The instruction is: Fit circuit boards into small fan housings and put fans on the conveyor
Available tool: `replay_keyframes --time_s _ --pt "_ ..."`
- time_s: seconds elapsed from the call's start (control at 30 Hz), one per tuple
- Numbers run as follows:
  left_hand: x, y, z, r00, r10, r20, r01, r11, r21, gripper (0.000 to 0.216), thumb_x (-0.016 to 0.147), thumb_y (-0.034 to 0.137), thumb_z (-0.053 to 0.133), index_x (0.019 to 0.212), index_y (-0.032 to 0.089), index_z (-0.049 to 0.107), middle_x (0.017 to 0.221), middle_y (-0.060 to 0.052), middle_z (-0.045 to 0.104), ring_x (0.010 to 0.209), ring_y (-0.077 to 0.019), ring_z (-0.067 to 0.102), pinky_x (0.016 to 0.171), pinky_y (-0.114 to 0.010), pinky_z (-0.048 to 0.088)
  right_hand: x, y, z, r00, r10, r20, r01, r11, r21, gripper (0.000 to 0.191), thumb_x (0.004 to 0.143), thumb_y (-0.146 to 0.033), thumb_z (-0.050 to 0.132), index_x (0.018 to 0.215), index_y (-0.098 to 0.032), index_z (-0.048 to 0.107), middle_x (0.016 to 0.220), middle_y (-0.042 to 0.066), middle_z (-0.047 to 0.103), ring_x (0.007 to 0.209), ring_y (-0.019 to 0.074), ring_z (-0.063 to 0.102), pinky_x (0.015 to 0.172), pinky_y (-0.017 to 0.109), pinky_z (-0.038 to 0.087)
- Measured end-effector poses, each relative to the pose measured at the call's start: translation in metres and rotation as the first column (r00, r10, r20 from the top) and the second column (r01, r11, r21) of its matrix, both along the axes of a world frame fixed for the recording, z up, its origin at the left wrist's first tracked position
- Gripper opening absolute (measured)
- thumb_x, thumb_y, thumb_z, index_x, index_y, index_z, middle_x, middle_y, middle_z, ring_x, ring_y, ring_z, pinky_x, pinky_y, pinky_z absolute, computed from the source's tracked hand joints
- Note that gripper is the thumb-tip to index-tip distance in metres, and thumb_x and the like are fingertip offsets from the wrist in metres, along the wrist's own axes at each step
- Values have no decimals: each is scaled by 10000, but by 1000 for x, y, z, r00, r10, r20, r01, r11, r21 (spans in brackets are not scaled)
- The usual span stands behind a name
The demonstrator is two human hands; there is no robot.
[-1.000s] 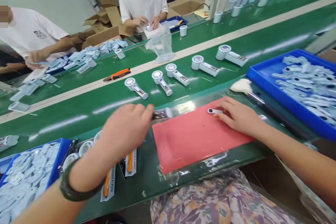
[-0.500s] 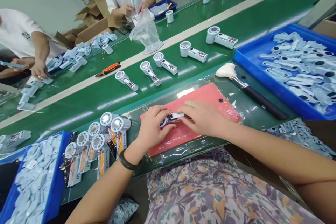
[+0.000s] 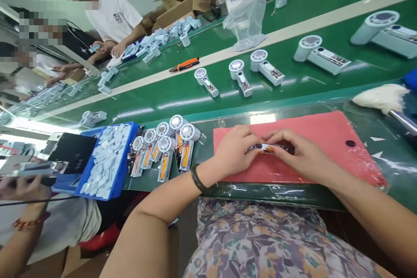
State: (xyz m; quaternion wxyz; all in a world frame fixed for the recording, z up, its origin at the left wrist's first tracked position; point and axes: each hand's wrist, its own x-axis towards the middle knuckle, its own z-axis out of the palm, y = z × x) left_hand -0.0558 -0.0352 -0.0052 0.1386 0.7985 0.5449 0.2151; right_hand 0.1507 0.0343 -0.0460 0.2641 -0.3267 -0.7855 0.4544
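My left hand [image 3: 235,151] and my right hand [image 3: 301,154] are both closed on a small handheld fan [image 3: 269,148], low over the pink mat [image 3: 325,139]. Only a narrow light-coloured side and a dark part at the right end show between my fingers; the rest is hidden. Left of my left hand stands a cluster of partly assembled fans [image 3: 165,144] with orange parts, thin wires and grey lettered handles. Beyond the mat, more fans [image 3: 241,78] with exposed circuit boards lie in a row on the green conveyor belt [image 3: 156,106].
A blue tray [image 3: 128,156] of pale blue plastic parts stands at the left. Orange-handled pliers [image 3: 185,65] lie on the belt's pale strip. At the right rests a tool with a white wrapped head [image 3: 382,97]. Co-workers handle parts across the belt and at the left.
The view has swung left, showing more co-workers and less of the right-hand tray. The fan in my hands has turned edge-on, and the pale piece by my right fingers no longer shows separately.
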Motion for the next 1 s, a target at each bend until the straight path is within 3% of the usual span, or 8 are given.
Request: replay_keyframes --time_s 0.1,0.27,0.43,0.6,0.73,0.93,1.0 --pt "3 -13 4 999 -48 -23 49 997 65 118 958 286 649 1037 202 678 1109 -98 723 1244 -293 615 1106 -519 497 7 -3 8 992 82 92 -84 996 22 255 940 -438 601 1097 -244 652 1146 95 732 1047 269 692 925 463 572" --pt "8 -34 3 999 3 -47 1 997 78 164 980 229 587 1128 225 658 1199 -100 730 1237 -311 637 1053 -560 529 12 -17 26 935 203 292 -252 957 141 403 959 -292 602 1358 -237 617 1266 107 698 1214 298 608 1054 535 480" --pt "15 -35 0 996 36 -85 -27 994 102 170 996 212 547 1123 216 660 1158 -98 753 1176 -316 670 983 -544 555 8 -27 18 945 96 312 -186 945 271 377 1018 -268 491 1367 -208 621 1256 131 693 1148 304 600 1002 529 483" --pt "13 -32 -1 988 16 -154 -4 996 84 227 997 230 535 1192 200 648 1239 -125 733 1229 -317 647 1040 -547 523 12 -24 8 941 179 289 -278 894 351 437 1034 -283 461 1451 -179 545 1296 155 669 1149 301 579 1012 535 479" --pt "14 -31 0 985 18 -173 -4 997 79 246 1003 216 487 1171 191 664 1194 -133 731 1132 -300 658 1003 -530 532 10 -22 7 940 130 314 -252 886 388 423 1035 -288 443 1417 -160 570 1254 165 680 1118 314 577 986 546 493" --pt "10 -18 17 908 -59 -415 102 991 83 235 913 198 590 1132 181 673 1083 -126 744 1015 -327 664 987 -580 531 18 -20 10 973 163 161 -209 920 332 463 1006 -281 518 1465 -221 532 1392 135 644 1274 285 591 1082 539 501" --pt "-9 0 29 861 -88 -500 147 986 80 252 874 128 573 1081 211 692 1049 -109 757 1058 -334 671 1054 -628 488 38 -11 10 990 63 129 -105 930 352 513 1006 -313 528 1514 -253 486 1491 123 581 1367 276 549 1123 526 490"
